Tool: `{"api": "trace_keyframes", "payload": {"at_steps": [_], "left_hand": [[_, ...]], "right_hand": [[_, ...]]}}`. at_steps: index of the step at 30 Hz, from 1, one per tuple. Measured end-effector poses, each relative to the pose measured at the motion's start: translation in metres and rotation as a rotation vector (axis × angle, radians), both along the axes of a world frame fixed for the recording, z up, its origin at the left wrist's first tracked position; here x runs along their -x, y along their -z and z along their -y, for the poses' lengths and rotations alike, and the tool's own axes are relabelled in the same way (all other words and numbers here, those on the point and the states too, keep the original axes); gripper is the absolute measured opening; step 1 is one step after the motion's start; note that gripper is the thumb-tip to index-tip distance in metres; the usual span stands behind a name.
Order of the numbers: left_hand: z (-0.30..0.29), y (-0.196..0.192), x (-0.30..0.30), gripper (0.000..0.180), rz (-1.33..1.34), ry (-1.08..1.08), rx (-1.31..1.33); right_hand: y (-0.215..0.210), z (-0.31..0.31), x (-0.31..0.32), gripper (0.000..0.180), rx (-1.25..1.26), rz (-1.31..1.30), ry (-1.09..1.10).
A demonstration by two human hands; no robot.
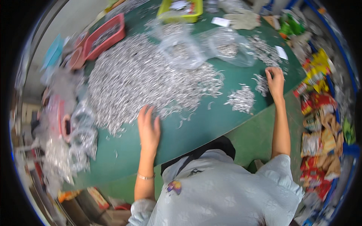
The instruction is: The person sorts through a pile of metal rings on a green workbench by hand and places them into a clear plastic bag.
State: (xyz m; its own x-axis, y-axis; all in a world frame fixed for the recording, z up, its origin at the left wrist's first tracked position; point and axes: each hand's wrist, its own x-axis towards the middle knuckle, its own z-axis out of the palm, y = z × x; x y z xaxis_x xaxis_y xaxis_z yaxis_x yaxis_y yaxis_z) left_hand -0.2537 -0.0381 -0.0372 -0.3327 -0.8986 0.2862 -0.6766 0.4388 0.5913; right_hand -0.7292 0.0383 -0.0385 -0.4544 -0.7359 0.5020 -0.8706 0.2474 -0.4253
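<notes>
A broad heap of small curved silvery metal pieces (132,75) covers the left and middle of the green table (181,135). My left hand (148,128) rests at the heap's near edge, fingers apart, holding nothing that I can see. At the right, my right hand (276,82) is beside a small dark-looking pile (261,85) of the same pieces, its fingers curled together; what they hold, if anything, is hidden. Left of that lies another small pile (242,99). A longer pile (264,52) is just beyond the right hand.
Clear plastic bags (188,60) with pieces inside lie beyond the heap. A pink basket (105,35) stands far left, a yellow basket (194,17) at the back, near a pale glove (243,21). Colourful packets (318,69) line the right side; plastic bags (56,162) crowd the left.
</notes>
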Motion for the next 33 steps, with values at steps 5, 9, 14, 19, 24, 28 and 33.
{"api": "trace_keyframes", "payload": {"at_steps": [5,9,14,19,24,28,33], "left_hand": [[0.033,0.014,0.011,0.053,0.176,0.005,0.165],[0.038,0.019,0.01,0.048,0.246,0.004,0.154],[0.034,0.031,-0.013,0.043,0.119,0.106,0.202],[-0.002,0.025,-0.03,0.036,0.105,0.135,0.158],[-0.031,0.023,-0.049,0.039,-0.051,0.09,-0.05],[-0.017,0.008,-0.052,0.05,0.056,-0.058,0.069],[-0.012,0.024,-0.057,0.052,0.126,0.091,0.051]], "right_hand": [[-0.035,0.05,-0.163,0.02,-0.108,0.288,-0.704],[-0.027,0.091,-0.245,0.041,-0.242,0.215,-1.05],[0.014,0.116,-0.298,0.06,-0.201,0.002,-0.888],[0.022,0.085,-0.32,0.062,-0.251,-0.056,-0.898],[0.01,0.069,-0.317,0.057,-0.308,0.072,-1.061],[0.009,0.066,-0.336,0.057,-0.2,-0.045,-0.913],[0.016,0.043,-0.355,0.052,-0.193,-0.055,-0.987]]}}
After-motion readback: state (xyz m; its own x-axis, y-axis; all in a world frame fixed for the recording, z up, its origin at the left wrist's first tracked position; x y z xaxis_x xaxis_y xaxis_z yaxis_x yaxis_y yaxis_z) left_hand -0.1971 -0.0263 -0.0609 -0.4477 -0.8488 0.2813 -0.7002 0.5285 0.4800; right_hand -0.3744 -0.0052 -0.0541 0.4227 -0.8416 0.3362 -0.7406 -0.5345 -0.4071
